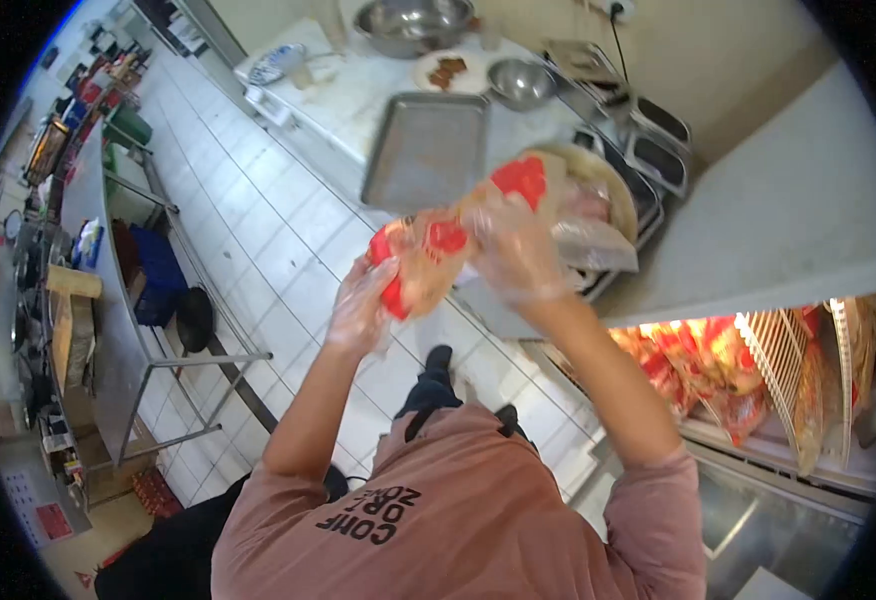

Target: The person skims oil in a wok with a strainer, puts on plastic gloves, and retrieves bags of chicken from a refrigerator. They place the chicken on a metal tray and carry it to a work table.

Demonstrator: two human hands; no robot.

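Observation:
Between my two hands, in front of my body, stretches a clear plastic bag (428,262) with red printed patches and pale contents I cannot make out. My left hand (358,305), in a clear disposable glove, grips its lower left end. In a similar glove, my right hand (518,245) is closed on the bag's upper right part. Beyond the right hand, a round tray (623,200) holds another clear plastic bag (593,240) with pinkish contents. A metal baking tray (426,150) lies on the white table past the bag.
To my right, an open freezer (758,450) holds several red-printed bags (698,370) and white wire racks (770,360). On the white table are a large metal bowl (413,28), a small bowl (521,82) and a plate (428,72) with brown pieces. Steel tables (123,370) stand left.

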